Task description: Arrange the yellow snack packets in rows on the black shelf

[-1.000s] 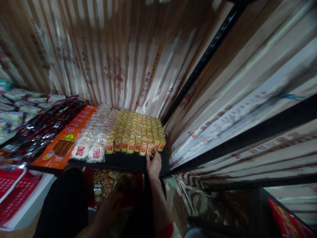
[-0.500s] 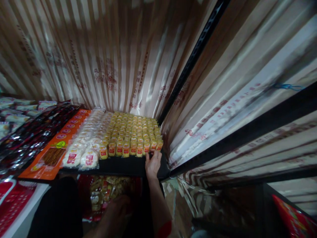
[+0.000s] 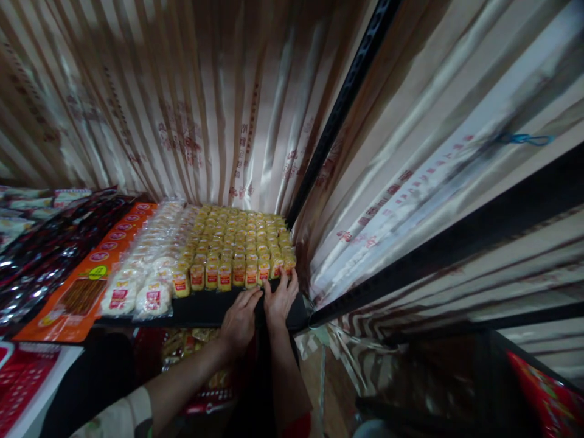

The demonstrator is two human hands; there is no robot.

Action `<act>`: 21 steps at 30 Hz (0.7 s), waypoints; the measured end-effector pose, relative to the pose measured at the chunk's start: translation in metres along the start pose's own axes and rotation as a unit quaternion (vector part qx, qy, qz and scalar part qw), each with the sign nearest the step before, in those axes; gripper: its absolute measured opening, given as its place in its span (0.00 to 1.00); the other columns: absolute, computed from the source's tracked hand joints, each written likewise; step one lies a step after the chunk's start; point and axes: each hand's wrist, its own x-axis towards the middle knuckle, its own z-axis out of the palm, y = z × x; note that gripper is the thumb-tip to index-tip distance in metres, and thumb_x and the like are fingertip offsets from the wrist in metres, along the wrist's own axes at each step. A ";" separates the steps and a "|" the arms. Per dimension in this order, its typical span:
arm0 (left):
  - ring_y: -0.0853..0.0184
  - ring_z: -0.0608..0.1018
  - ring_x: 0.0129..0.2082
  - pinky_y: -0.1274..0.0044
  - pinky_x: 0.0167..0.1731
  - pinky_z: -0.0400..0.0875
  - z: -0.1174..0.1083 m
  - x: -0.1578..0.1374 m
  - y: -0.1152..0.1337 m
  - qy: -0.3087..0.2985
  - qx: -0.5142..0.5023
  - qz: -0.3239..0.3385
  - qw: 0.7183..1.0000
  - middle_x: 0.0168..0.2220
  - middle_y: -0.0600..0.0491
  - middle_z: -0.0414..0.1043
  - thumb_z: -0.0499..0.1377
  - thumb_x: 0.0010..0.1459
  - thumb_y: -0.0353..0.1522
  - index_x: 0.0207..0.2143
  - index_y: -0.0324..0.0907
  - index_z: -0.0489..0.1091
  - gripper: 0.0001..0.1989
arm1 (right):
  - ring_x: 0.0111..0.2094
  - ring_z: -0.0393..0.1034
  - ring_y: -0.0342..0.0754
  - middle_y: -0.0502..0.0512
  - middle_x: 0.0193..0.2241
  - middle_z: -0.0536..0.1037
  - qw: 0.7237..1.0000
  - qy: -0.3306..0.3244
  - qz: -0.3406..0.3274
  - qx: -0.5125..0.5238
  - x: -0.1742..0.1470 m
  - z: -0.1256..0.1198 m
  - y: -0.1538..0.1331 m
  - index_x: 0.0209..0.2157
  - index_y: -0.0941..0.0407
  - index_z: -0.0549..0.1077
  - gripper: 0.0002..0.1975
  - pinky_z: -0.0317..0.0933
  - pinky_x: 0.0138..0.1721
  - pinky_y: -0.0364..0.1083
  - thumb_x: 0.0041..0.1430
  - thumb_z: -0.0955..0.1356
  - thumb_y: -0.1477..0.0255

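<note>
The small yellow packets [image 3: 239, 243] stood in close rows on the black shelf [image 3: 198, 310], with white packets [image 3: 152, 264] beside them on the left and a pale printed curtain [image 3: 214, 121] behind. Each was probably very light, with a crumbly filling that a hard squeeze might break, inside a thin, shiny wrapper that could slide a little under dry fingers. The upright front ones, with their red labels facing out, seemed best taken by the two sides or by the upper edge, between thumb and fingertips, and pressed only lightly; pushing at the middle of one could well tip it into its neighbours. The right hand [image 3: 280, 297] reached forward with its wrist low, thumb and fingers moderately apart, the tips at the front packets near the right end of the row; whether it gripped one or merely pressed them could not be told. The left hand [image 3: 239, 319] came in at a slant from the left, palm down, its fingers narrow and bunched, their tips close to the right thumb at the shelf's front; whether anything was pinched there was hidden.
</note>
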 end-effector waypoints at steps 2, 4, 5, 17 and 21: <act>0.63 0.63 0.56 0.64 0.56 0.60 0.004 0.011 -0.002 -0.016 0.014 -0.004 1.000 0.55 0.43 0.62 0.44 0.48 0.18 0.55 0.34 0.59 0.30 | 0.57 0.48 0.61 0.68 0.57 0.54 1.000 -0.006 0.002 0.003 0.001 0.002 0.002 0.52 0.58 0.63 0.25 0.49 0.52 0.60 0.55 0.62 0.59; 0.63 0.61 0.58 0.64 0.57 0.58 0.007 0.017 -0.004 -0.034 0.037 0.004 0.999 0.57 0.41 0.60 0.44 0.49 0.19 0.56 0.31 0.57 0.30 | 0.57 0.48 0.60 0.67 0.57 0.54 1.000 -0.009 0.006 0.007 0.001 0.003 0.003 0.51 0.58 0.63 0.25 0.49 0.53 0.60 0.54 0.63 0.61; 0.62 0.60 0.59 0.64 0.57 0.57 0.009 0.019 -0.004 -0.041 0.050 0.012 0.998 0.57 0.41 0.59 0.44 0.50 0.19 0.57 0.30 0.57 0.29 | 0.57 0.48 0.60 0.67 0.57 0.53 1.000 -0.010 0.007 0.009 0.001 0.004 0.003 0.51 0.58 0.63 0.25 0.49 0.53 0.59 0.54 0.63 0.62; 0.60 0.63 0.56 0.67 0.52 0.60 0.013 0.018 -0.003 -0.061 0.172 0.042 0.982 0.58 0.46 0.59 0.46 0.55 0.23 0.58 0.38 0.56 0.26 | 0.57 0.49 0.58 0.62 0.58 0.54 0.999 -0.013 0.027 0.034 -0.001 0.002 0.006 0.51 0.55 0.64 0.21 0.51 0.53 0.57 0.54 0.61 0.68; 0.57 0.65 0.53 0.67 0.46 0.63 0.009 0.022 -0.003 -0.089 0.214 0.042 0.972 0.59 0.46 0.58 0.46 0.55 0.23 0.57 0.37 0.59 0.25 | 0.57 0.49 0.57 0.62 0.58 0.55 0.999 -0.012 0.034 0.031 0.000 0.001 0.003 0.51 0.56 0.64 0.22 0.50 0.53 0.56 0.54 0.62 0.69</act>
